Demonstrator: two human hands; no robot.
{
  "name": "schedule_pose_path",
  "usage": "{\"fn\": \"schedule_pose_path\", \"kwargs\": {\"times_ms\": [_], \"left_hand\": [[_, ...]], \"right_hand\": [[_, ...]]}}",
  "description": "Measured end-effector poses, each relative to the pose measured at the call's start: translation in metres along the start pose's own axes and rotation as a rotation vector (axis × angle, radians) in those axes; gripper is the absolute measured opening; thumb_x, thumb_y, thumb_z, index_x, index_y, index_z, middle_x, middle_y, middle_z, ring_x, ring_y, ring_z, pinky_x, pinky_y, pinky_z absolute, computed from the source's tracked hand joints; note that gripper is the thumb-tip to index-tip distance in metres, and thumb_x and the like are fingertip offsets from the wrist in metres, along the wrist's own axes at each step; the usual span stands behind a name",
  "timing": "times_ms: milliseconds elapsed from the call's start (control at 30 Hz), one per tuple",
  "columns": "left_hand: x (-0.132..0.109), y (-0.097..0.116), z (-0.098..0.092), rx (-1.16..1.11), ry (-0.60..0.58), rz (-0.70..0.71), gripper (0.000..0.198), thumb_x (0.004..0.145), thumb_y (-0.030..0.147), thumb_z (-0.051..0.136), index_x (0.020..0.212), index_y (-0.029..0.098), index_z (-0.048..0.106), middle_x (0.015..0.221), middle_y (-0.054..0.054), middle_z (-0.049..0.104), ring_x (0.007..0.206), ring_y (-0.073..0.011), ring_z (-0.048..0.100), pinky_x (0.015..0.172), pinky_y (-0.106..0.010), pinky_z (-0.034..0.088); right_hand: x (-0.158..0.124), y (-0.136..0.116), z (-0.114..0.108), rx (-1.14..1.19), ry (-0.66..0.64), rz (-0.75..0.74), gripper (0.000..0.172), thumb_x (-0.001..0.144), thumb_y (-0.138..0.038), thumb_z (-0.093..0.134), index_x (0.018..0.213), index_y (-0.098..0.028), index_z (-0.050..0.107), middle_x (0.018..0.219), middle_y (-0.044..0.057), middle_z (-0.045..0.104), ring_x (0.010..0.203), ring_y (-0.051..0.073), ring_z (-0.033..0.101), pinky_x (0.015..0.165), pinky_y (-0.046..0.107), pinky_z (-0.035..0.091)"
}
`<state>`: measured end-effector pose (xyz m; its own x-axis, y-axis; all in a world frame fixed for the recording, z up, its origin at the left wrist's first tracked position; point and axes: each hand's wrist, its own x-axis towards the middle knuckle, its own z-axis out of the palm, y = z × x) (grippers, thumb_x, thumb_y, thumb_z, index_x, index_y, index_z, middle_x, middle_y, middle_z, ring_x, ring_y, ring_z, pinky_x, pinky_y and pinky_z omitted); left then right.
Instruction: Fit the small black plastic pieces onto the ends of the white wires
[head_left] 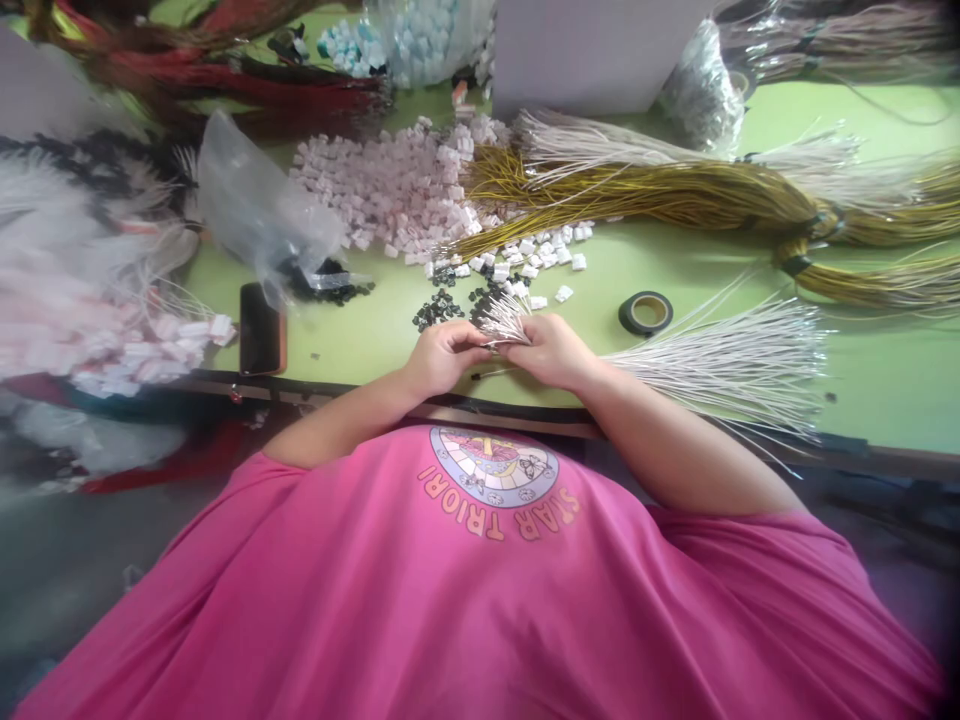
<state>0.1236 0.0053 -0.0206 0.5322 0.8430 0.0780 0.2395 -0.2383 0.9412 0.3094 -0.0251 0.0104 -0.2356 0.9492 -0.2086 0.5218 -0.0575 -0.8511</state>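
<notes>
My right hand (553, 350) is closed around a bundle of white wires (712, 368). The short ends fan out beyond my fingers, and the long part lies on the table to the right, under my forearm. My left hand (442, 358) meets it at the wire ends, thumb and fingers pinched together; what they hold is too small to make out. Just beyond the hands lie piles of small black parts (438, 310) and loose white connector housings (564, 293). A dark tip shows on a strand below my fingers.
A roll of black tape (646, 313) lies right of my hands, and a phone (260, 330) lies left. Behind are a heap of pinkish-white housings (382, 185), a clear plastic bag (255, 200) and tied yellow-brown wires (705, 195). White-ended wire bundles (112, 330) cover the left side.
</notes>
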Motion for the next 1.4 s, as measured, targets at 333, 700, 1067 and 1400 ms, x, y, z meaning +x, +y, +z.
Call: {"fn": "schedule_pose_path", "kwargs": {"times_ms": [333, 700, 1067, 1400], "left_hand": [[-0.004, -0.002, -0.001, -0.031, -0.031, 0.011, 0.020, 0.072, 0.035, 0.070, 0.077, 0.016, 0.067, 0.078, -0.004, 0.065, 0.073, -0.0145, 0.060, 0.071, -0.029, 0.047], [-0.014, 0.021, -0.027, 0.455, -0.204, 0.084, 0.011, 0.080, 0.026, 0.059, 0.084, 0.016, 0.064, 0.082, -0.004, 0.061, 0.076, -0.0140, 0.056, 0.073, -0.028, 0.045], [0.013, -0.024, -0.082, 0.668, 0.015, -0.216, 0.004, 0.073, 0.020, 0.065, 0.076, 0.018, 0.063, 0.081, -0.005, 0.054, 0.070, -0.0173, 0.048, 0.073, -0.035, 0.041], [0.003, 0.021, -0.062, 0.069, -0.106, -0.294, 0.017, 0.078, 0.023, 0.060, 0.093, 0.016, 0.063, 0.073, -0.003, 0.063, 0.060, -0.0112, 0.055, 0.062, -0.028, 0.047]], "right_hand": [[-0.004, -0.003, 0.003, 0.041, -0.016, 0.016, 0.015, 0.068, -0.028, 0.052, 0.064, -0.014, 0.054, 0.062, -0.001, 0.050, 0.061, 0.011, 0.046, 0.060, 0.024, 0.036], [-0.002, 0.005, 0.005, 0.014, 0.145, -0.250, 0.014, 0.071, -0.027, 0.058, 0.063, -0.016, 0.060, 0.082, 0.006, 0.061, 0.077, 0.016, 0.054, 0.072, 0.029, 0.040], [-0.001, -0.003, -0.004, 0.170, -0.027, -0.069, 0.019, 0.073, -0.030, 0.057, 0.062, -0.015, 0.055, 0.060, 0.000, 0.054, 0.058, 0.010, 0.047, 0.059, 0.026, 0.036], [0.001, -0.004, -0.001, 0.274, 0.015, 0.010, 0.016, 0.067, -0.026, 0.057, 0.058, -0.015, 0.047, 0.057, -0.003, 0.040, 0.056, 0.008, 0.037, 0.055, 0.024, 0.029]]}}
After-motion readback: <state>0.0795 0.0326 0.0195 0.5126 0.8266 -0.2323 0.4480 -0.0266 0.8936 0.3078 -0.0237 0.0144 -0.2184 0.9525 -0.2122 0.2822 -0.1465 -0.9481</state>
